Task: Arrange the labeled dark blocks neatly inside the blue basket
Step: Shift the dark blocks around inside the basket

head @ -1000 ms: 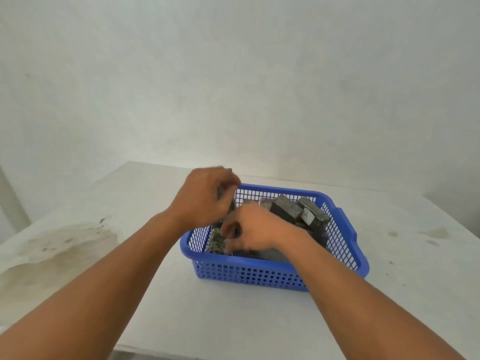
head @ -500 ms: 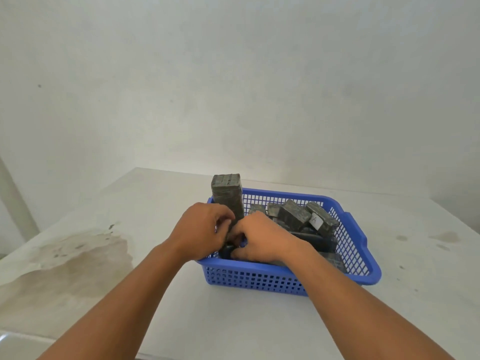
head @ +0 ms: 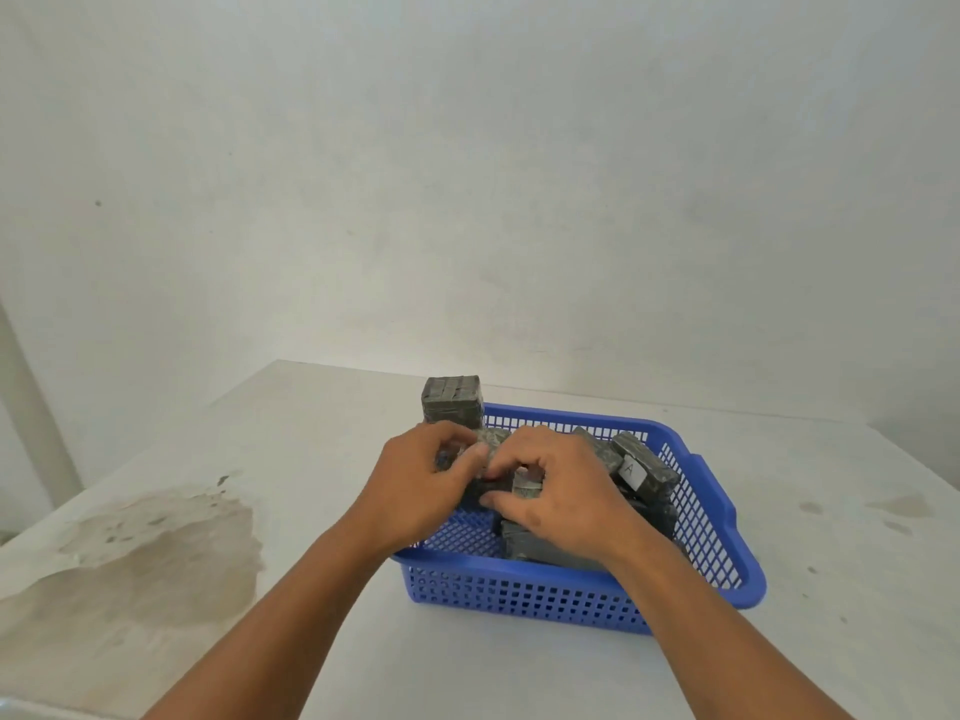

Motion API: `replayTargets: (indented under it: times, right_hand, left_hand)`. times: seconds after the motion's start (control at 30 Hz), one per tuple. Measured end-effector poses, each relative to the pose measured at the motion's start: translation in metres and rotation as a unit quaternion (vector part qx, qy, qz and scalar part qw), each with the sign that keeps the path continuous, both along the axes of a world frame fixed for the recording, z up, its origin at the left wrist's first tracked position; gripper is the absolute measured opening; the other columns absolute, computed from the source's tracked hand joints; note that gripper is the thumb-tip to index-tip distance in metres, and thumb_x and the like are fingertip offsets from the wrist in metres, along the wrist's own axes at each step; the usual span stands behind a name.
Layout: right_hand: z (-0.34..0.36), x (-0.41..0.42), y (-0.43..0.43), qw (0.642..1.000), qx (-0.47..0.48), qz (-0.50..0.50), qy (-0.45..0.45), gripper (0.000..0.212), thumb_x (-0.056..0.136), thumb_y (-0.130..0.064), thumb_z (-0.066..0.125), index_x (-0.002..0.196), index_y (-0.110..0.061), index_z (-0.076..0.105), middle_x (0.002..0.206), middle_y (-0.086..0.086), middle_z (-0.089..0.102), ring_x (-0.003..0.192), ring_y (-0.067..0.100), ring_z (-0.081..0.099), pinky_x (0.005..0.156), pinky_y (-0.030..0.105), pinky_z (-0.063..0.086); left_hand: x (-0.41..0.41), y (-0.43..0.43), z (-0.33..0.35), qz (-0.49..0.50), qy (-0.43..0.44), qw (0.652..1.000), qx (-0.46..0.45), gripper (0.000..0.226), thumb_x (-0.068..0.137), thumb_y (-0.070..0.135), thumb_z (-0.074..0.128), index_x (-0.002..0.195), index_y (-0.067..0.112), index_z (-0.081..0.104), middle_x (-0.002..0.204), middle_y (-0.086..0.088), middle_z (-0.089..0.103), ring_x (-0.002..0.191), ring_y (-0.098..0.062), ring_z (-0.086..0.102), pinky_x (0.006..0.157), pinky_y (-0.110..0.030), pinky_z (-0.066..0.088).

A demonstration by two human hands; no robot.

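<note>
A blue mesh basket (head: 582, 597) stands on the white table and holds several dark grey blocks. One tall block (head: 452, 402) stands upright at the basket's far left corner. A block with a white "A" label (head: 641, 472) lies tilted at the far right. Another block (head: 524, 543) lies flat near the front. My left hand (head: 415, 491) and my right hand (head: 561, 491) meet over the basket's left half, both gripping a dark block (head: 491, 444) between them. Most of that block is hidden by my fingers.
The white table (head: 260, 615) has a large brownish stain (head: 145, 543) at the left and small marks at the right. A plain wall rises close behind the table's far edge. A pale post (head: 31, 418) stands at the far left.
My hands have risen a little inside the basket and now hold a block together. The upright block at the far left corner, set there a second ago, has stayed put.
</note>
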State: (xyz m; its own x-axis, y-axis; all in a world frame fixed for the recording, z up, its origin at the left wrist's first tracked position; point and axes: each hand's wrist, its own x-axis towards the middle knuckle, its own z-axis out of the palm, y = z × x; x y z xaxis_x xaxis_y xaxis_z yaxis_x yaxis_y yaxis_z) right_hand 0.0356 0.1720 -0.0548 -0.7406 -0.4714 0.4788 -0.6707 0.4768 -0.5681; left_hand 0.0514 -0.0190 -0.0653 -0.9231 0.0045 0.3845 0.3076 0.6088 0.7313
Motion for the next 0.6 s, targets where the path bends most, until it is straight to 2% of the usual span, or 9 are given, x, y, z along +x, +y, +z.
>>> replayTargets:
  times: [0.07, 0.13, 0.2, 0.27, 0.3, 0.37, 0.43, 0.5, 0.6]
  right_hand:
    - [-0.004, 0.002, 0.000, 0.999, -0.040, 0.023, -0.014, 0.019, 0.077, -0.012, 0.082, 0.093, -0.021, 0.077, 0.094, -0.013, 0.072, 0.091, 0.008, 0.066, 0.076, 0.018, 0.051]
    - [-0.008, 0.001, 0.002, 0.995, -0.090, 0.029, 0.002, 0.026, 0.079, 0.002, 0.072, 0.096, -0.017, 0.076, 0.098, -0.008, 0.073, 0.090, 0.010, 0.066, 0.075, 0.024, 0.055]
    - [-0.009, -0.002, 0.005, 0.994, -0.105, 0.001, 0.022, 0.041, 0.077, 0.012, 0.066, 0.099, -0.021, 0.074, 0.108, -0.008, 0.067, 0.089, 0.001, 0.061, 0.075, 0.017, 0.050]
    - [-0.010, -0.005, 0.007, 0.997, -0.068, -0.020, 0.021, 0.053, 0.076, 0.015, 0.063, 0.106, -0.028, 0.071, 0.124, -0.011, 0.058, 0.101, -0.008, 0.054, 0.081, 0.010, 0.045]
    - [-0.012, -0.006, 0.007, 0.999, -0.045, -0.016, 0.018, 0.054, 0.076, 0.015, 0.061, 0.109, -0.026, 0.072, 0.129, -0.012, 0.055, 0.109, -0.007, 0.053, 0.085, 0.010, 0.045]
    - [-0.016, -0.010, 0.006, 1.000, -0.016, -0.004, 0.019, 0.050, 0.077, 0.015, 0.059, 0.109, -0.021, 0.074, 0.132, -0.011, 0.056, 0.118, -0.001, 0.053, 0.088, 0.014, 0.049]
    - [-0.019, -0.012, 0.005, 1.000, -0.012, -0.001, 0.021, 0.045, 0.081, 0.011, 0.059, 0.108, -0.020, 0.076, 0.130, -0.010, 0.060, 0.117, 0.003, 0.057, 0.086, 0.019, 0.053]
    - [-0.020, -0.013, 0.004, 1.000, -0.022, -0.001, 0.020, 0.042, 0.086, 0.006, 0.060, 0.112, -0.024, 0.075, 0.126, -0.011, 0.064, 0.114, 0.001, 0.058, 0.084, 0.019, 0.054]
    - [-0.021, -0.014, 0.004, 0.999, -0.028, -0.007, 0.028, 0.033, 0.093, -0.008, 0.063, 0.118, -0.027, 0.072, 0.114, -0.012, 0.069, 0.106, -0.002, 0.059, 0.082, 0.010, 0.048]
  left_hand:
    - [-0.001, -0.001, -0.001, 0.002, -0.018, 1.000, 0.020, 0.025, 0.086, 0.037, 0.069, 0.111, 0.035, 0.066, 0.111, 0.013, 0.066, 0.089, -0.007, 0.069, 0.082, -0.033, 0.058]
    - [-0.002, -0.003, -0.003, -0.008, -0.035, 0.999, 0.031, 0.025, 0.086, 0.028, 0.071, 0.110, 0.035, 0.066, 0.111, 0.010, 0.068, 0.079, -0.010, 0.072, 0.077, -0.034, 0.060]
    - [-0.003, -0.006, -0.005, -0.015, -0.035, 0.999, 0.027, 0.025, 0.088, 0.021, 0.069, 0.109, 0.035, 0.068, 0.100, 0.007, 0.073, 0.070, -0.016, 0.072, 0.071, -0.037, 0.061]
    - [-0.003, -0.006, -0.008, -0.027, -0.029, 0.999, 0.018, 0.027, 0.090, 0.017, 0.067, 0.111, 0.034, 0.067, 0.087, 0.002, 0.074, 0.070, -0.026, 0.071, 0.068, -0.042, 0.060]
    - [-0.002, -0.006, -0.010, -0.036, -0.028, 0.999, 0.020, 0.028, 0.091, 0.015, 0.066, 0.111, 0.034, 0.067, 0.085, 0.001, 0.074, 0.071, -0.027, 0.070, 0.068, -0.042, 0.060]
    - [-0.001, -0.006, -0.013, -0.046, -0.027, 0.998, 0.023, 0.029, 0.093, 0.012, 0.063, 0.113, 0.033, 0.066, 0.091, 0.005, 0.074, 0.078, -0.017, 0.071, 0.071, -0.034, 0.060]
    - [-0.002, -0.008, -0.015, -0.040, -0.028, 0.998, 0.037, 0.030, 0.094, 0.009, 0.058, 0.113, 0.031, 0.067, 0.103, 0.009, 0.072, 0.093, -0.008, 0.069, 0.080, -0.025, 0.058]
    - [0.000, -0.009, -0.015, -0.033, -0.017, 0.997, 0.071, 0.026, 0.096, 0.011, 0.056, 0.108, 0.029, 0.070, 0.108, 0.015, 0.069, 0.100, 0.000, 0.063, 0.086, -0.023, 0.054]
    - [0.005, -0.012, -0.015, -0.043, 0.020, 0.992, 0.116, 0.014, 0.096, 0.029, 0.058, 0.101, 0.032, 0.070, 0.105, 0.015, 0.067, 0.098, -0.003, 0.062, 0.083, -0.023, 0.052]
